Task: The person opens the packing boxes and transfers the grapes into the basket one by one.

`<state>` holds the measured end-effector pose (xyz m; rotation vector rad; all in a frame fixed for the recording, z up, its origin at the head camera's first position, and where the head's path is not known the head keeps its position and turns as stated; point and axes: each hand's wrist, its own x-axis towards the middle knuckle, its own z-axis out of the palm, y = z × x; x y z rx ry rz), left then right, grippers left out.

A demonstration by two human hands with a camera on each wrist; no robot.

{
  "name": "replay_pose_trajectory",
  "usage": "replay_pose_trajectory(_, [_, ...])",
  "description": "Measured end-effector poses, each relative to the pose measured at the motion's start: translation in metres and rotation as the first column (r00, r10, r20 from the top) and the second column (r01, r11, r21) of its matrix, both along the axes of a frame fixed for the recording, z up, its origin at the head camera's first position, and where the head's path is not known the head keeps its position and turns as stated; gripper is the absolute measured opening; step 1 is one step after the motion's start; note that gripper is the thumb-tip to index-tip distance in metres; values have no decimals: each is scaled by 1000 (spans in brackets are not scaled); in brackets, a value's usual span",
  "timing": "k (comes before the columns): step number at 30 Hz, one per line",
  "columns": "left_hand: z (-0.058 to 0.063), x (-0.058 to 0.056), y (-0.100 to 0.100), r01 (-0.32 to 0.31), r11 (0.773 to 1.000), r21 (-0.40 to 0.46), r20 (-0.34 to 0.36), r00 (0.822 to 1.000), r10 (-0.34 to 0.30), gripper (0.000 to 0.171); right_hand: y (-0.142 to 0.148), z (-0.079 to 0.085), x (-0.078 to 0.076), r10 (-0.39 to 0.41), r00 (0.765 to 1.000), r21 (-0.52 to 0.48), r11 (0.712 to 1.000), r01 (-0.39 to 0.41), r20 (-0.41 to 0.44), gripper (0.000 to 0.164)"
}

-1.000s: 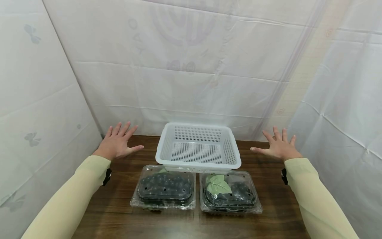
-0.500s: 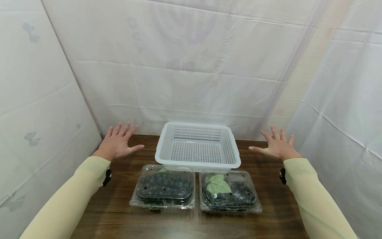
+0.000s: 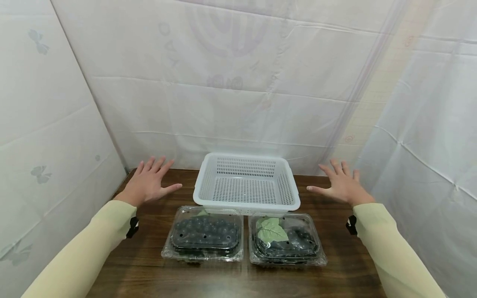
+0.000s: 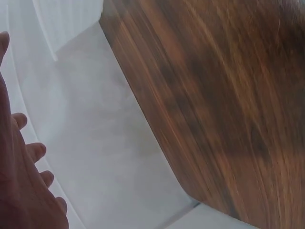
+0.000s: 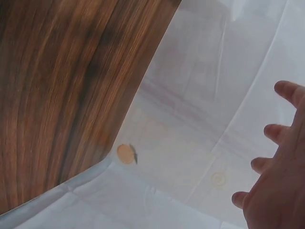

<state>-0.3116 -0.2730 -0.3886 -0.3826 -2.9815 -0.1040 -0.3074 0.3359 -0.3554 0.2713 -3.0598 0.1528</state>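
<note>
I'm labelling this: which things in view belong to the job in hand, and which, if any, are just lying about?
Probably the job's:
white basket, between left hand and right hand
left clear fruit box
right clear fruit box

Only surroundings:
wooden table
white sheeting

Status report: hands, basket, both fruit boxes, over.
Left hand, right hand spread, gripping nothing. White basket bare inside, behind left clear box and right clear box, lids on. Nothing seen between hands and basket.

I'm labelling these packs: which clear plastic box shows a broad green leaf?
The clear rectangular plastic box nearer the right hand: a broad green leaf shows at its left. The left box shows mainly dark round fruit.
</note>
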Motion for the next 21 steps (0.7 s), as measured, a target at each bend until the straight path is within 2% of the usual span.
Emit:
replay_pose_trajectory(10, [-8,24,11,71,997,23,-54,996,-70,97,-22,-5,17,137,986,-44,989,-141,-94,97])
replay_pose_trajectory(15, [-12,37,17,114,991,65,-81,991,-109,93,-36,-8,24,216,968,-94,969,-229,-131,89])
replay_pose_trajectory(21, [-19,50,26,142,987,74,-90,987,-135,90,-57,-14,34,280,949,-142,943,-300,-145,85])
